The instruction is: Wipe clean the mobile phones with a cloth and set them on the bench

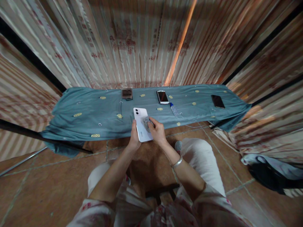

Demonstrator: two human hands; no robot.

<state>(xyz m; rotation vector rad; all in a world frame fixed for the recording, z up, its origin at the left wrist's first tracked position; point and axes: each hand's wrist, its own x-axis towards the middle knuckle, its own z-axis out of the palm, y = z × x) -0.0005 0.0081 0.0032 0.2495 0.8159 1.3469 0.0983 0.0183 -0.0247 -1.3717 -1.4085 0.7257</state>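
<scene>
Over the near edge of the teal cloth [106, 108], a pale phone [141, 127] sits back up, gripped by the left hand [134, 137], thumb along its edge; the right hand [157, 130] bends its fingers close together over the back, and whether they pinch something small I cannot tell. Beyond lie a white-framed phone [163, 97] and a blue-capped bottle [174, 110]; a dark phone [218, 101] rests farther right.

Curtains [132, 41]: pale and reddish-brown stripes with dark red prints, hanging behind and at both sides
Light: dim overall – one orange streak [181, 47] slants down the back
Counter [109, 108]: long, draped in blue-green cloth [63, 126] with yellow motifs
Poles [28, 53]: dark, slanting at left and right
Floor [66, 189]: brown tiles – pale joints between
</scene>
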